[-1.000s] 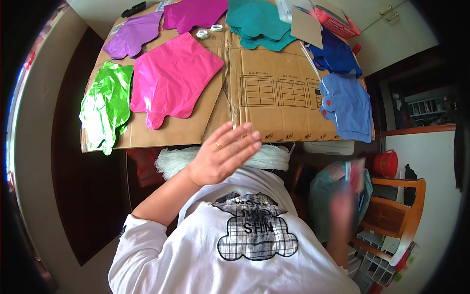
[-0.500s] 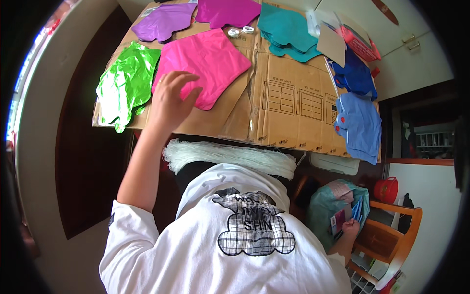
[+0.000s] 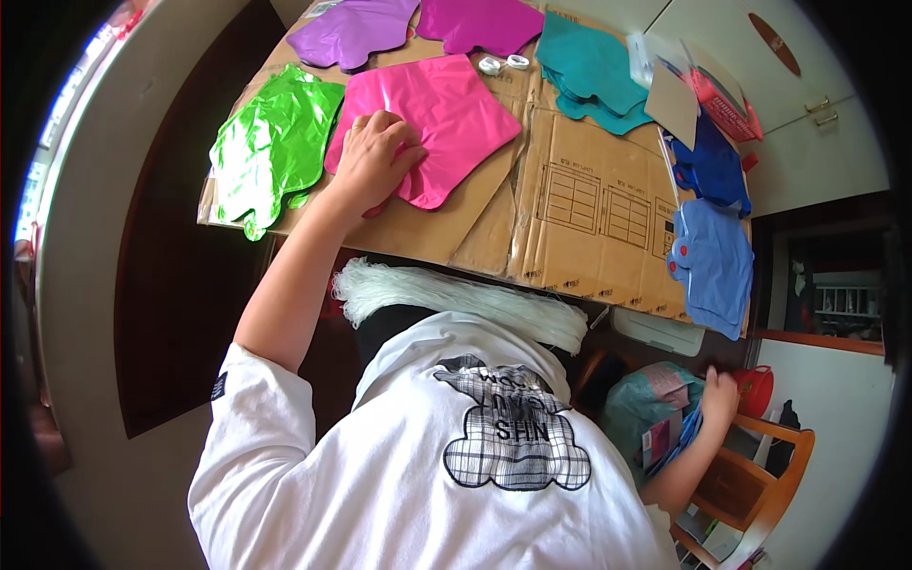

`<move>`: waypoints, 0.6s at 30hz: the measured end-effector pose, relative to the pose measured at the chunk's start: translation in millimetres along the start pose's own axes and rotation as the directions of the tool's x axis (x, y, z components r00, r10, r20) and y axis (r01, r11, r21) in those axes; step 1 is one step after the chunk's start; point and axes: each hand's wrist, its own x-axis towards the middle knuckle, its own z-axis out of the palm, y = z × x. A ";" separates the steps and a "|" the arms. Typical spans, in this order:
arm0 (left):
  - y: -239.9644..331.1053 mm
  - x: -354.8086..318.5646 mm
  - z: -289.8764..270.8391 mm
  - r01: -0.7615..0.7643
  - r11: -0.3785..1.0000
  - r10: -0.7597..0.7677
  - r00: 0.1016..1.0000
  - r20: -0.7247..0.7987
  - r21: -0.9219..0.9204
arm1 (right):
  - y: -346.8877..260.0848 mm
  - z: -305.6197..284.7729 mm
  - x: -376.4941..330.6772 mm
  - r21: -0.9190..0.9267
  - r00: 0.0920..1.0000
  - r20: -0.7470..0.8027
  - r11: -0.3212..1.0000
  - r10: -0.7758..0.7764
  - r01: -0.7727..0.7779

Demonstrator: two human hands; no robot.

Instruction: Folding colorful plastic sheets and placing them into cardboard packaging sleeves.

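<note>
Head cam, single fisheye view, facing down.
Shirt front [image 3: 389, 456] closest below, cardboard [image 3: 589, 255] farther out; left hand [image 3: 377, 157] and right hand [image 3: 719, 400] both in frame.

Left grip [image 3: 378, 157] on pink sheet [image 3: 461, 119], green sheet [image 3: 277, 142] beside it, cardboard [image 3: 579, 258] beneath, right grip [image 3: 719, 394] near teal bag [image 3: 629, 401]

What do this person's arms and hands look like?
The left hand and right hand are bare, without gloves, as are the forearms. The loose white left sleeve ends near the elbow, with a small dark tag on its outer side. Any ring is too small to tell clearly.
</note>
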 end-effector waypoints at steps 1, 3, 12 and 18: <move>-0.2 -0.6 -0.2 -0.010 1.000 0.010 1.000 -0.020 -0.003 | -37.3 -21.9 -3.1 0.146 0.996 -0.009 0.986 -0.084 0.085; -4.0 -1.1 -8.4 0.003 0.993 -0.002 1.000 0.012 -0.118 | -118.0 -60.2 -17.3 0.384 0.941 -0.129 0.859 -0.313 0.339; -4.4 -22.9 -43.0 0.175 0.818 -0.397 0.861 -0.318 -0.547 | -467.8 -120.2 -50.9 0.708 0.436 -0.318 0.095 -0.842 0.699; -6.6 -57.6 -50.9 0.237 0.859 -0.426 0.823 -0.377 -0.454 | -588.9 -85.1 -67.6 0.375 0.516 -0.140 0.437 -0.845 0.818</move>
